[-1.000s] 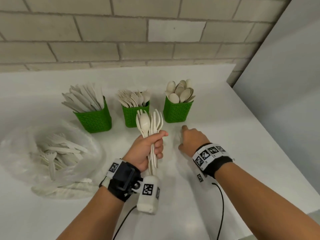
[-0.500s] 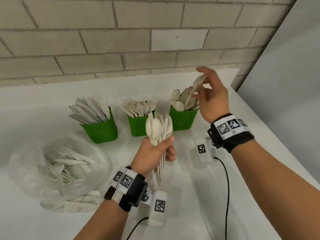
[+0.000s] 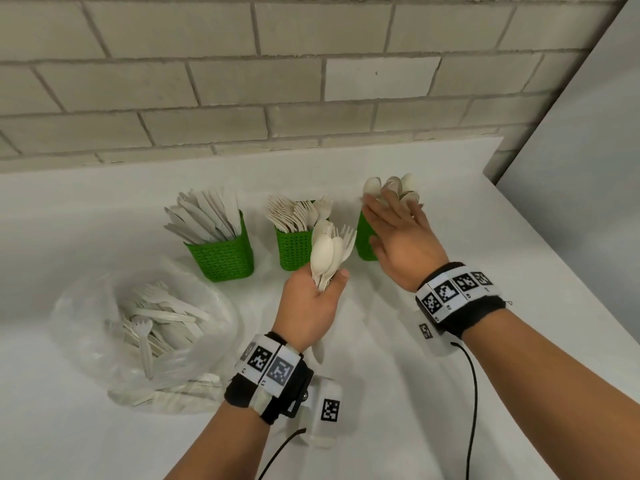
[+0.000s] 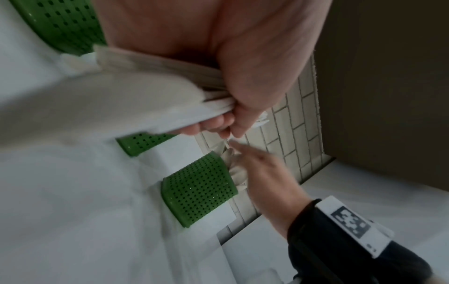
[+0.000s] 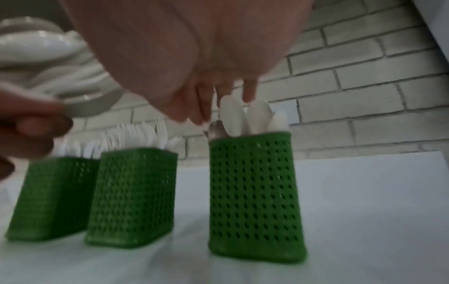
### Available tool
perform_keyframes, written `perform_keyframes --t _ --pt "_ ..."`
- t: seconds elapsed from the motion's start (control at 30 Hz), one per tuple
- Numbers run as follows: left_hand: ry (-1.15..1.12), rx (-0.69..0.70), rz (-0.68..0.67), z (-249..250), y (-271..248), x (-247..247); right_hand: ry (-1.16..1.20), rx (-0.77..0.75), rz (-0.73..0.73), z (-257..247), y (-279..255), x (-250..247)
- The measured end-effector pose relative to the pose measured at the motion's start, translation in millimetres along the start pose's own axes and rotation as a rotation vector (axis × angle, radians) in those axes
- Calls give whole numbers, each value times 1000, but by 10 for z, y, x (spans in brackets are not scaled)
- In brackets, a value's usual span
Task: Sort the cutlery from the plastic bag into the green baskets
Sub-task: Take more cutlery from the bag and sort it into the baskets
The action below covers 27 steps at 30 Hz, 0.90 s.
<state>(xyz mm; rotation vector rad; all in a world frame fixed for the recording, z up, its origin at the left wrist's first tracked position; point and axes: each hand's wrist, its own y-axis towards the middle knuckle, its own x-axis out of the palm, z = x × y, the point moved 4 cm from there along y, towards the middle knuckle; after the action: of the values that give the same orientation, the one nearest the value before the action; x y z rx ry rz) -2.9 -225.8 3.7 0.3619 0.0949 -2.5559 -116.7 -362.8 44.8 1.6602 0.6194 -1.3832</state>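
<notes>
Three green baskets stand in a row: the left basket (image 3: 221, 252) holds knives, the middle basket (image 3: 294, 249) forks, the right basket (image 3: 365, 240) spoons. My left hand (image 3: 311, 306) grips a bunch of white spoons and forks (image 3: 329, 251), heads up, in front of the middle basket. My right hand (image 3: 398, 233) hovers with straight, spread fingers over the spoon basket (image 5: 255, 192) and holds nothing; its fingertips (image 5: 250, 96) sit just above the spoon bowls. The plastic bag (image 3: 145, 334) with more cutlery lies at the left.
A brick wall (image 3: 311, 81) runs behind the baskets. The white table's right edge (image 3: 571, 271) slants close to the spoon basket. Black cables (image 3: 471, 393) trail from both wrist devices across the table near me.
My right hand, which held a spoon above the right basket, has come down over it and let the spoon go. The left hand stays raised with its bunch.
</notes>
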Motion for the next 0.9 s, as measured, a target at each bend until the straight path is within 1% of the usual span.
perform_keyframes --t 0.03,0.07,0.1,0.13,0.17,0.2,0.23,0.27,0.3,0.37,0.43,0.47,0.53,0.6,0.67,0.73,0.8,0.9 --pt "44 20 21 -1 -4 -19 1 29 -1 8 -11 16" --pt "89 30 44 2 -6 -44 54 67 65 -4 1 -31" --pt "125 32 63 -5 -10 -67 169 112 163 -44 13 -130" --pt "160 26 76 -7 -16 -90 358 162 232 -116 9 -249" --pt "197 24 91 -8 -22 -113 583 209 231 -212 1 -338" --pt "237 29 110 10 -33 -136 777 239 154 -336 -2 -396" --pt "276 37 125 25 -42 -153 870 264 43 -479 -10 -429" --pt "306 41 130 43 -54 -163 863 277 -41 -607 -35 -418" --pt "319 36 135 41 -58 -170 827 283 -63 -692 -54 -378" --pt "304 -1 140 16 -63 -184 797 315 4 -769 -59 -298" --pt "205 -28 103 -13 -79 -194 876 365 22 -764 -47 -194" --pt "109 -24 65 -24 -83 -201 926 402 9 -749 -40 -149" --pt "-151 -10 -55 -14 -111 -212 1082 472 -42 -733 -43 -64" --pt "-361 -6 -198 45 -152 -209 1275 484 -118 -759 -68 3" --pt "-464 -15 -285 92 -182 -230 1364 452 -172 -825 -87 43" --pt "-529 -72 -279 49 -221 -260 1360 446 -171 -847 -83 77" --pt "-617 -191 -241 -35 -261 -280 1345 487 -131 -828 -71 98" --pt "-836 -393 -121 -230 -248 -323 1355 548 -22 -733 -50 81"
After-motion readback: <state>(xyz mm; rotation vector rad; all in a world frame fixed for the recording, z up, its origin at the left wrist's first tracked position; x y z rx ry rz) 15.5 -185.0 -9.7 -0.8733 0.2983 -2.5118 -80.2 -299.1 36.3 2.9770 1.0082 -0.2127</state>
